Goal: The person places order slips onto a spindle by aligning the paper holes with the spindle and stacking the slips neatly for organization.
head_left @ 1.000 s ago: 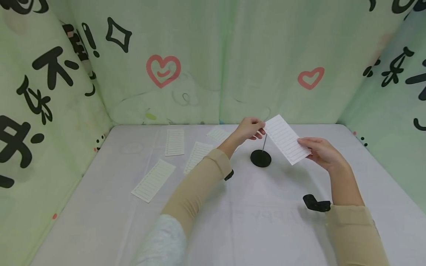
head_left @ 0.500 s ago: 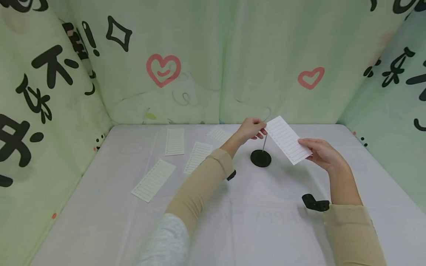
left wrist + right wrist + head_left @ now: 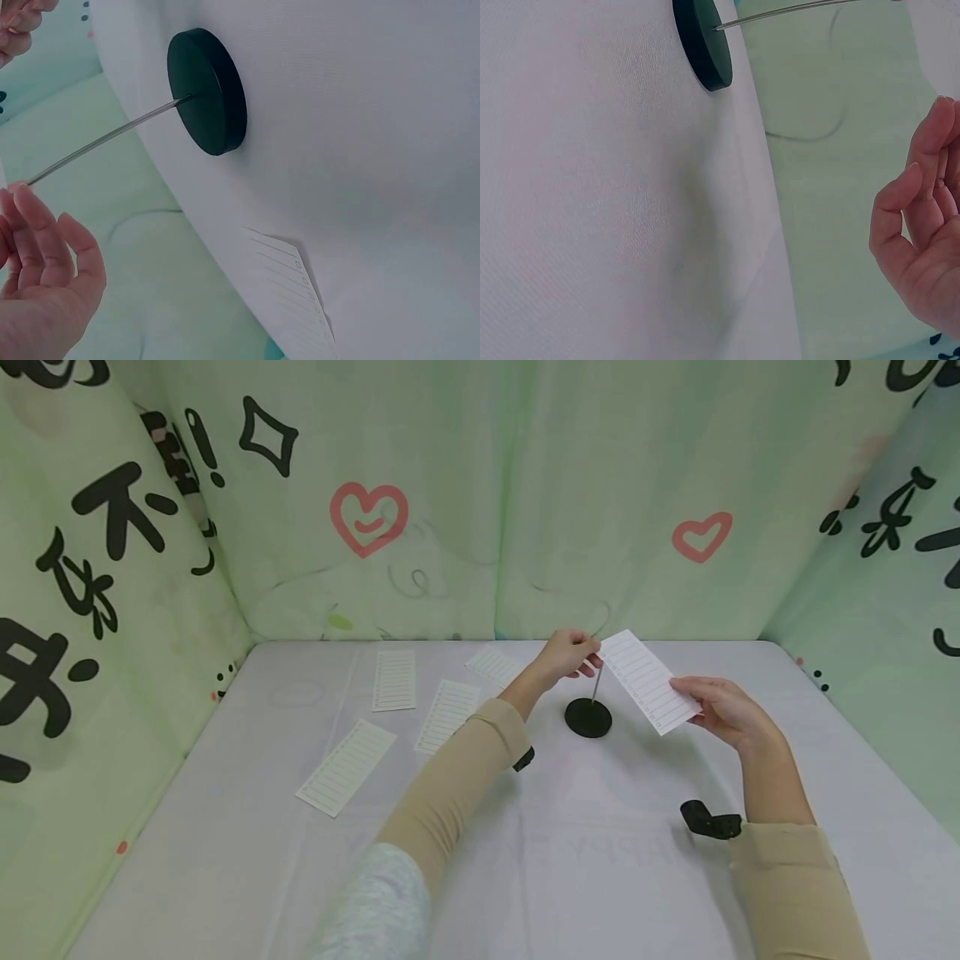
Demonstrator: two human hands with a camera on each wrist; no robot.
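A white lined card (image 3: pixel 649 681) is held tilted in the air, and my right hand (image 3: pixel 723 710) pinches its lower right edge between thumb and fingers. At the card's upper left corner, my left hand (image 3: pixel 564 657) grips the top of a card stand's thin metal rod (image 3: pixel 105 139). The rod's top end is hidden by the fingers, so I cannot tell whether the card's corner touches it. Below, the stand's round black base (image 3: pixel 588 717) sits on the white table. In the right wrist view, the right hand (image 3: pixel 922 225) has curled fingers beside the card's edge (image 3: pixel 936 45).
Several more lined cards lie on the left half of the table, among them an upright one (image 3: pixel 393 681), a slanted one (image 3: pixel 347 768) and one partly behind the left arm (image 3: pixel 447 714). Green printed curtains (image 3: pixel 600 485) enclose the white tabletop (image 3: pixel 600 877) at the back and sides.
The card and my right hand have dipped slightly. My left hand has shifted a little to the right at the rod's top. The stand's base stays in place.
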